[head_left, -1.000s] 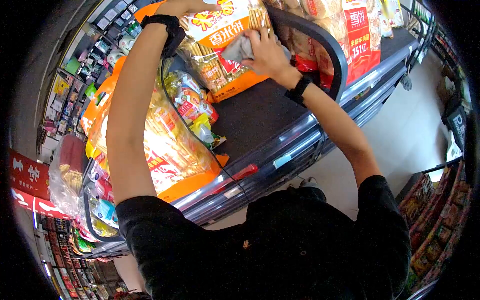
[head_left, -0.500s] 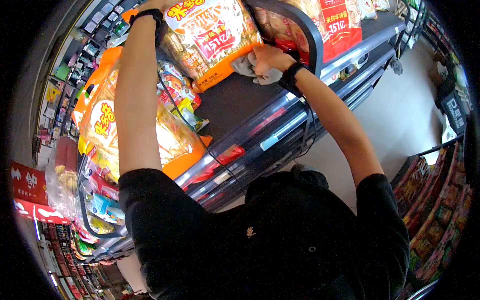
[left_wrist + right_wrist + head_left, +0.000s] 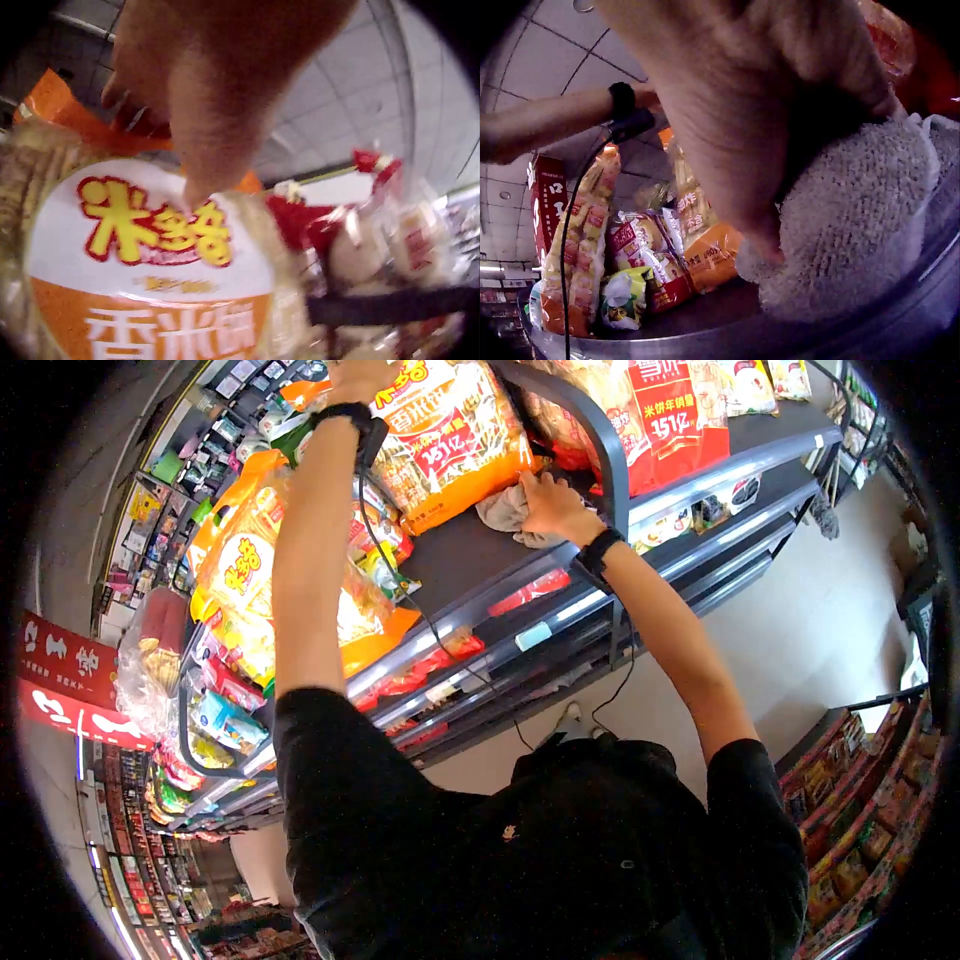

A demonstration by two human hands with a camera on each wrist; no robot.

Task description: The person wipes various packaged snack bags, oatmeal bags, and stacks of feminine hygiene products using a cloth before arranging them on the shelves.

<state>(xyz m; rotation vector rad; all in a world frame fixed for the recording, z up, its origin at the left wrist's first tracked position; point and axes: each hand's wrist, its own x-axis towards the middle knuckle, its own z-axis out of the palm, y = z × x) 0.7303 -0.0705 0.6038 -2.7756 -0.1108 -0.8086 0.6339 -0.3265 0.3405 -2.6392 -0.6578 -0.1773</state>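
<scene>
My left hand (image 3: 360, 380) grips the orange top of a large rice cracker bag (image 3: 450, 445), thumb over the front of the bag (image 3: 150, 255) in the left wrist view. The bag leans back on the dark shelf (image 3: 455, 550). By its lower right corner, my right hand (image 3: 560, 510) holds a crumpled grey cloth (image 3: 505, 512) near the shelf's front edge. The right wrist view shows the cloth (image 3: 855, 217) bunched under the thumb and fingers, its weave facing the camera.
A black curved rail (image 3: 600, 435) divides the shelf, with red-bottomed cracker bags (image 3: 680, 460) beyond it. Left of my work stand another orange cracker bag (image 3: 240, 575) and small snack packs (image 3: 380, 565). A thin black cable (image 3: 430, 625) hangs from my left wrist across the shelf front.
My right hand has moved the cloth off the bag's front, down past its lower right corner to the shelf. The left hand keeps hold of the bag's top.
</scene>
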